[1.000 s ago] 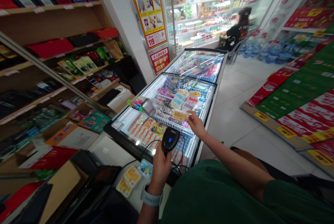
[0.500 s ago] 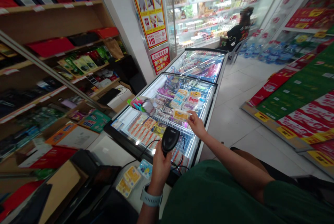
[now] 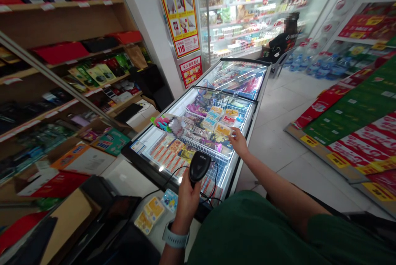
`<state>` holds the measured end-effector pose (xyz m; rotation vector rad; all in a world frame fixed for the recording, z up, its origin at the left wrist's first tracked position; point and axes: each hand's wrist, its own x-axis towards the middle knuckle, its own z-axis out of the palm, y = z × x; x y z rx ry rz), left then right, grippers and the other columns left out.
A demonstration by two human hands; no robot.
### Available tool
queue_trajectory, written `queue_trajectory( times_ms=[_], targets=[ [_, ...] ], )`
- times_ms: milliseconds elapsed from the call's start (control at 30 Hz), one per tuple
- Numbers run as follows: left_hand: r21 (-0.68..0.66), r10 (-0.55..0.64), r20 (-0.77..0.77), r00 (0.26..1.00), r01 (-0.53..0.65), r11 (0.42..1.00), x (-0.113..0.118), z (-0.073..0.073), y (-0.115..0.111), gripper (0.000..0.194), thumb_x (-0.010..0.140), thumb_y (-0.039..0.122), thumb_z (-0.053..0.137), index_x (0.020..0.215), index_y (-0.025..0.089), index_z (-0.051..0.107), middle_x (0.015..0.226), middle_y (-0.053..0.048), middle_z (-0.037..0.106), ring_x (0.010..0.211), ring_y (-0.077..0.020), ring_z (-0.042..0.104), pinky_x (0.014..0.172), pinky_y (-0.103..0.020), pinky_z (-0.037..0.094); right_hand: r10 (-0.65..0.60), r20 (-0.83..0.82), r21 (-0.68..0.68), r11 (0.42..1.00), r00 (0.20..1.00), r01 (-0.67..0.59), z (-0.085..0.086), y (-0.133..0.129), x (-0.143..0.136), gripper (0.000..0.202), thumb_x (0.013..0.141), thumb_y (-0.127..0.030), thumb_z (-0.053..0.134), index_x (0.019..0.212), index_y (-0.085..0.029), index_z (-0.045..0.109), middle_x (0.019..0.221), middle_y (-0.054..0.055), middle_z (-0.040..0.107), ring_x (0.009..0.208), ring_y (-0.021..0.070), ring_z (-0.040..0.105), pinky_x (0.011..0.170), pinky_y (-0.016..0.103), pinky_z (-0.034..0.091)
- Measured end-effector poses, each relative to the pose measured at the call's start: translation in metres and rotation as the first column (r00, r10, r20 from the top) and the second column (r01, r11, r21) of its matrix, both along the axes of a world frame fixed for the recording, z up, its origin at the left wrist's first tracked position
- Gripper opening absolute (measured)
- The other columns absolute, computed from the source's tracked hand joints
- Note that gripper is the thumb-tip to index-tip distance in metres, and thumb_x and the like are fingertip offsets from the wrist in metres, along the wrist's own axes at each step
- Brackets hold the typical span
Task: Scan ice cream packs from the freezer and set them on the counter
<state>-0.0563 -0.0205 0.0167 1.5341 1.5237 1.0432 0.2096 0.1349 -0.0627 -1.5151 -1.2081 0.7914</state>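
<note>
In my left hand [image 3: 188, 199] is a black barcode scanner [image 3: 199, 167], held upright by its handle, its cable trailing over the near edge of the freezer. My right hand [image 3: 239, 141] pinches the right end of a yellow-labelled plastic pack [image 3: 223, 129] over the freezer's glass top. Beside that pack, blue-labelled packs [image 3: 210, 118] and a red-labelled pack [image 3: 228, 120] lie together on the glass. Nearer me, yellow packs [image 3: 150, 214] and a blue pack [image 3: 170, 200] rest on a white counter left of my left wrist.
A long glass-topped freezer [image 3: 182, 102] with a black frame stretches away from me. Shelves of goods [image 3: 93, 44] stand on the left, stacked green and red cartons [image 3: 352, 108] on the right. Beyond the freezer, a person in black [image 3: 280, 44] sits on a chair.
My right hand has moved slightly away and to the right, carrying the yellow-labelled pack closer to the other packs on the glass. The scanner has shifted slightly left.
</note>
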Motion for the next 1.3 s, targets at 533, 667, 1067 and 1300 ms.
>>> queue_trajectory(
  times_ms=[533,667,1067,1300],
  targets=[
    [0.007,0.025,-0.001,1.000,-0.025,1.000,0.001,0.005,-0.001,0.050,0.085,0.030,0.054,0.131,0.015,0.044,0.121,-0.013,0.059,0.115,-0.0256,0.054,0.099,-0.041,0.040,-0.206,-0.179,-0.320,0.937,0.962,0.141,-0.026,0.084,0.041,0.047,0.079,-0.023,0.062,0.124,-0.018,0.050,0.077,0.000,0.062,0.052,0.0107,0.063,0.054,0.025,0.057],
    [0.015,0.040,-0.023,0.999,-0.040,0.999,0.001,0.007,-0.002,0.050,0.086,0.031,0.053,0.132,0.015,0.044,0.121,-0.013,0.058,0.114,-0.0249,0.054,0.099,-0.040,0.040,-0.229,-0.144,-0.375,0.913,0.963,0.161,-0.030,0.092,0.039,0.050,0.079,-0.021,0.063,0.126,-0.016,0.049,0.075,0.001,0.064,0.052,0.0112,0.063,0.054,0.026,0.058],
    [-0.003,0.075,-0.001,0.997,-0.075,0.997,0.002,0.002,-0.001,0.050,0.086,0.029,0.053,0.132,0.016,0.044,0.126,-0.013,0.057,0.120,-0.0252,0.052,0.103,-0.041,0.038,-0.184,0.037,-0.344,0.920,0.982,0.186,-0.035,0.097,0.036,0.047,0.076,-0.020,0.063,0.122,-0.015,0.054,0.078,0.002,0.066,0.054,0.0104,0.063,0.057,0.024,0.055],
    [-0.011,0.089,0.004,0.996,-0.089,0.996,0.003,0.003,0.001,0.050,0.084,0.029,0.055,0.131,0.016,0.045,0.125,-0.014,0.058,0.118,-0.0263,0.053,0.102,-0.042,0.039,-0.140,0.120,-0.293,0.941,0.983,0.170,-0.036,0.089,0.037,0.047,0.078,-0.020,0.054,0.125,-0.017,0.050,0.087,0.003,0.065,0.060,0.0096,0.063,0.056,0.020,0.052]
  ],
)
